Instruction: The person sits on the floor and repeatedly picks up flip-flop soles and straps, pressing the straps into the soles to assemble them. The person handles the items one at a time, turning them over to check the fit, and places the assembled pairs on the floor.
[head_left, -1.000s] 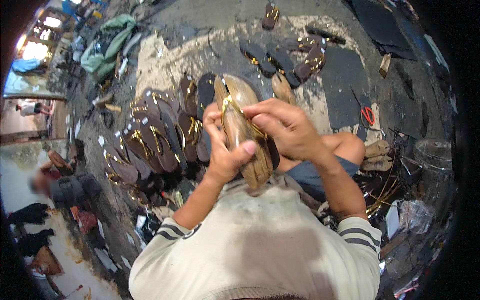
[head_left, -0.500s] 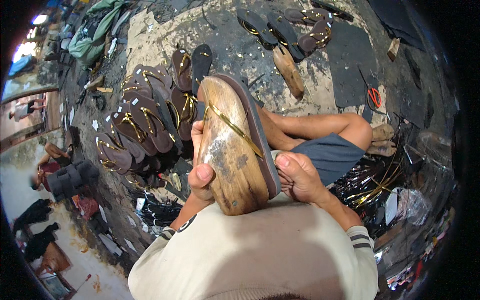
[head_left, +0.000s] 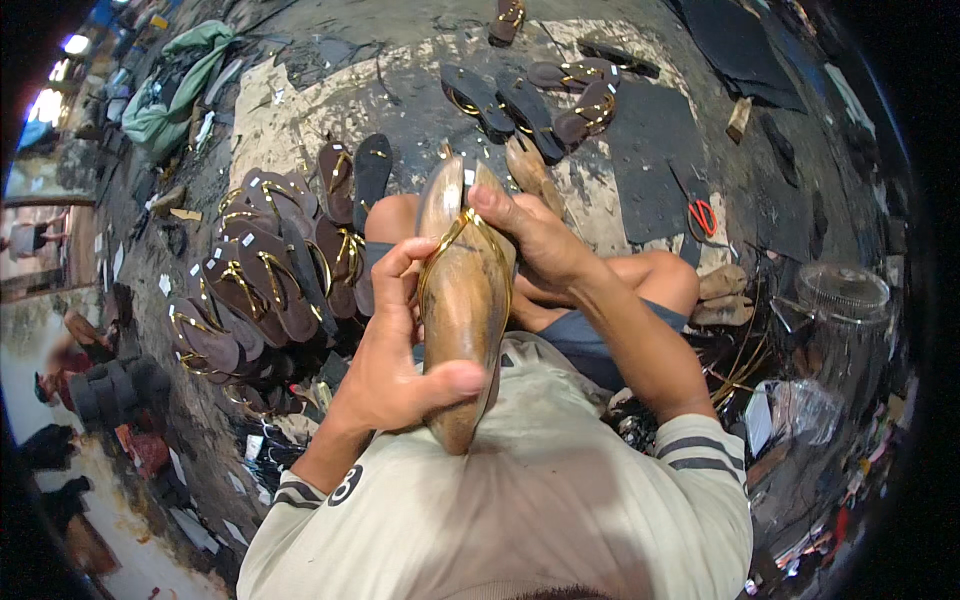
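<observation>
A wooden shoe last (head_left: 462, 310) with a split toe end is held upright before my chest, its narrow end near my shirt. A gold thong strap (head_left: 463, 225) stretches over it near the toe. My left hand (head_left: 395, 365) is closed around the last's left side, thumb across its lower part and fingers near the strap. Up at the toe end, my right hand (head_left: 540, 240) grips the last, its thumb beside the strap and a small white label. The sandal sole behind the last is mostly hidden.
Brown sandals with gold straps (head_left: 270, 270) are piled at left. Farther off lie dark sandals (head_left: 525, 110) and another wooden last (head_left: 535, 178). Red-handled scissors (head_left: 703, 218) lie by a dark sheet (head_left: 650, 150). A round wire cage (head_left: 845, 290) stands at right.
The last has turned, so the sole's side edge no longer shows broadly. My right hand has gone from the heel end up to the toe; my left thumb now crosses the lower part.
</observation>
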